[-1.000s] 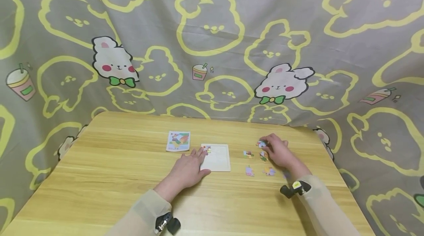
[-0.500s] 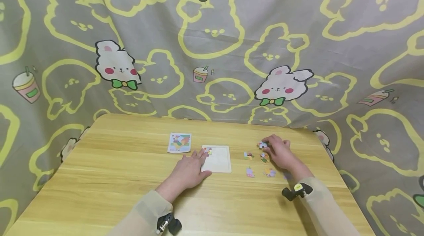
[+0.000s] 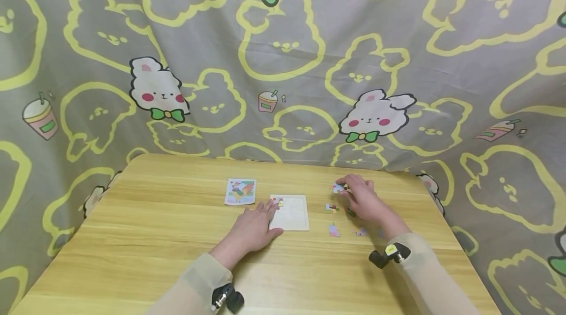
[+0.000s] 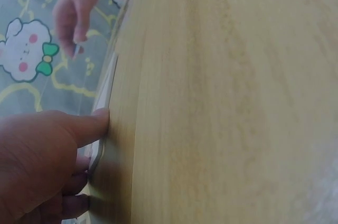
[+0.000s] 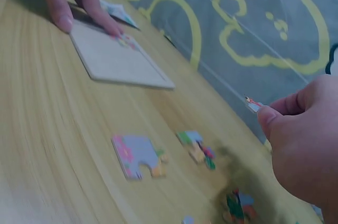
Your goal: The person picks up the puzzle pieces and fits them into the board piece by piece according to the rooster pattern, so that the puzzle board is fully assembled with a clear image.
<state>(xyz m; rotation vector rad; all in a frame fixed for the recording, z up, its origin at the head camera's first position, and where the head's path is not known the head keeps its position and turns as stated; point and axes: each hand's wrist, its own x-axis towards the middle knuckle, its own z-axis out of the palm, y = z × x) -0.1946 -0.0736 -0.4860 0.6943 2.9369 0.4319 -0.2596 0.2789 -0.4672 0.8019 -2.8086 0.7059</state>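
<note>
The piece [image 5: 253, 105] is between the thumb and index finger of the right hand [image 3: 363, 199]; these fingers are nearly together, with only the piece in the gap, and they hold it above the worktop [image 3: 177, 236]. It looks thin, stiff and very light, so I think a soft pinch is enough. The outer edge seems the best place to take hold, because small tabs could bend or chip, and a smooth face could slip a little.

Nearer to the person than the right fingers, loose pieces [image 5: 138, 152] lie flat. The right hand reaches forward with its back up and its fingertips turned to the left.

The left hand [image 3: 253, 229] rests with spread, rather straight fingers at the left side of the board [image 3: 292, 219], the thumb at its near edge. It grips no piece. The corner piece [image 3: 280, 202] sits just beside these fingertips; whether they touch it, I cannot tell. Beyond them, to the left, lies the card [image 3: 240, 192]
</note>
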